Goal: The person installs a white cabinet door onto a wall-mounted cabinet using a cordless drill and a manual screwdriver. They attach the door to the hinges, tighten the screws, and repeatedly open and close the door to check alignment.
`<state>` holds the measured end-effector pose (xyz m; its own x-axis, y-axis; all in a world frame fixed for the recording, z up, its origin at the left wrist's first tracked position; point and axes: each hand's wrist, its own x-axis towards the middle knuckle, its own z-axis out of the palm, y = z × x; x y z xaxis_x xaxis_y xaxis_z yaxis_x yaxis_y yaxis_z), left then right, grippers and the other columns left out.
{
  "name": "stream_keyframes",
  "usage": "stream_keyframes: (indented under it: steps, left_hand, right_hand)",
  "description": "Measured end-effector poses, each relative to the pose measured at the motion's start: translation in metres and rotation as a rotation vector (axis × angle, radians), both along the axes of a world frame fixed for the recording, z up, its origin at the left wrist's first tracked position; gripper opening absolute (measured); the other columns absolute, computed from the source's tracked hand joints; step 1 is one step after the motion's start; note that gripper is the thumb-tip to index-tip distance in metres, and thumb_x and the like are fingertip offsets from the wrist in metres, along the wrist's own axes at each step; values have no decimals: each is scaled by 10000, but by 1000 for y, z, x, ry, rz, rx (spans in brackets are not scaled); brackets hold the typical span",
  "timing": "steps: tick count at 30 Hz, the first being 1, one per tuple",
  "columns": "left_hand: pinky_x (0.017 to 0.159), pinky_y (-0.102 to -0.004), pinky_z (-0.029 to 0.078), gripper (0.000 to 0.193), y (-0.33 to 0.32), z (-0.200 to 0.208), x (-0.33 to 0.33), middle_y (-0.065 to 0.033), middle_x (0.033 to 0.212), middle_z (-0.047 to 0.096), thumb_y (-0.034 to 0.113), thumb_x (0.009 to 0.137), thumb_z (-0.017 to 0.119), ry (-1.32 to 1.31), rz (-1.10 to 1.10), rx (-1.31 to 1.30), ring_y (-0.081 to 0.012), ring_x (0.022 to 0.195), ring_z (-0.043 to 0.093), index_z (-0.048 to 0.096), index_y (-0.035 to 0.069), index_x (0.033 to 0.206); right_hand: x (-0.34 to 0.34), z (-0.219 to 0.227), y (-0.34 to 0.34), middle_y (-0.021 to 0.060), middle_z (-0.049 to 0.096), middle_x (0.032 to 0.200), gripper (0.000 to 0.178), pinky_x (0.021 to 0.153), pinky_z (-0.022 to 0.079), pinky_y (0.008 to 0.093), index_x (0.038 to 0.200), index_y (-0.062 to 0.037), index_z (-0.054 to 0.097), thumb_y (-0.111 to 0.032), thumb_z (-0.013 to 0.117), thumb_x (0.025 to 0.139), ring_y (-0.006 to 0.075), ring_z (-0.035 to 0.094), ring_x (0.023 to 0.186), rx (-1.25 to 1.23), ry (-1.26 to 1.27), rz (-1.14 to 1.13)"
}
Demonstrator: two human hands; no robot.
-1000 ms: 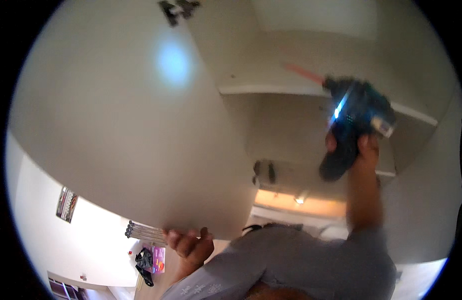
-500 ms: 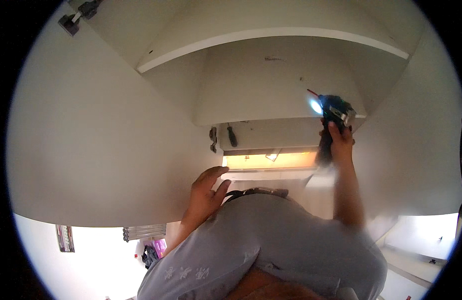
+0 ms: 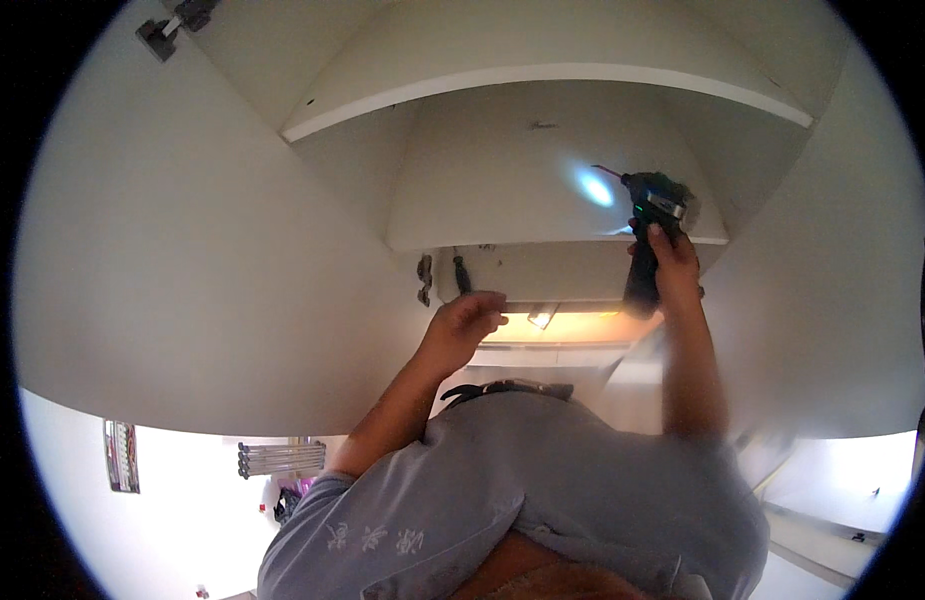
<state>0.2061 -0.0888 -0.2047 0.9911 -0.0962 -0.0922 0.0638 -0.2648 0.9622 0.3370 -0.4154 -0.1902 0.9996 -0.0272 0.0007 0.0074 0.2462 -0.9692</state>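
Note:
A dark cordless drill (image 3: 644, 235) is upright in my right hand (image 3: 676, 262), whose fingers wrap around its grip. Its thin bit points left and up, and its lamp throws a bluish-white spot on the cabinet's back panel (image 3: 512, 190). My left hand (image 3: 464, 328) is raised left of the drill with its fingers drawn together; anything between the fingertips is too small to make out. Just above that hand is a dark-handled screwdriver (image 3: 461, 272), its lower end close to the fingers.
A white shelf edge (image 3: 542, 73) curves across the top. Large pale door panels (image 3: 202, 260) flank me, with a hinge (image 3: 157, 38) at upper left. Metal hinge parts (image 3: 424, 280) are left of the screwdriver. A bundle of metal rods (image 3: 280, 459) is at lower left.
My left hand has risen and moved right, its fingers drawing closer together. The drill in my right hand has shifted slightly left and up, and its light spot has moved left onto the panel.

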Motion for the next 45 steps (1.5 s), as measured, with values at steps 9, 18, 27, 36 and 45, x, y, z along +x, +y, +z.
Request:
stream_keyframes:
  steps: [9,18,27,36,45]
  left_hand:
    - [998,-393,552,554,-23,7,36,-204,1400,548,134,1022,603,-60,133,-461,-300,1166,646,367,2,1505]
    - [864,-409,595,253,-25,-13,9,-146,1078,718,123,995,643,45,274,-606,-246,928,700,641,-24,1201]
    - [803,-348,608,149,-33,-13,-13,-101,1011,717,166,1029,602,274,380,-853,-216,916,716,630,47,1115]
    - [814,-342,618,202,-42,-8,-26,-124,1036,706,173,1036,585,311,422,-940,-225,914,718,591,9,1153]
    - [1100,-466,448,629,-33,13,-84,-194,1467,509,324,947,691,331,-352,59,-353,1303,547,463,50,1466]
  right_hand:
    - [-79,3,-3,155,725,1112,483,761,591,352,1261,-16,608,-366,711,944,214,707,860,102,-24,327]
    - [-119,-6,-2,179,706,1150,548,769,602,378,1319,2,576,-354,726,930,228,711,883,21,81,585]
    - [-123,-14,-11,178,699,1179,530,800,584,365,1332,7,554,-341,693,958,225,700,916,-16,150,695]
    - [-121,-28,-17,179,708,1157,545,784,586,372,1315,11,565,-351,717,937,225,703,903,42,221,738]
    - [-80,-71,34,203,696,1182,636,743,612,366,1359,-17,523,-429,724,919,242,716,870,231,113,520]
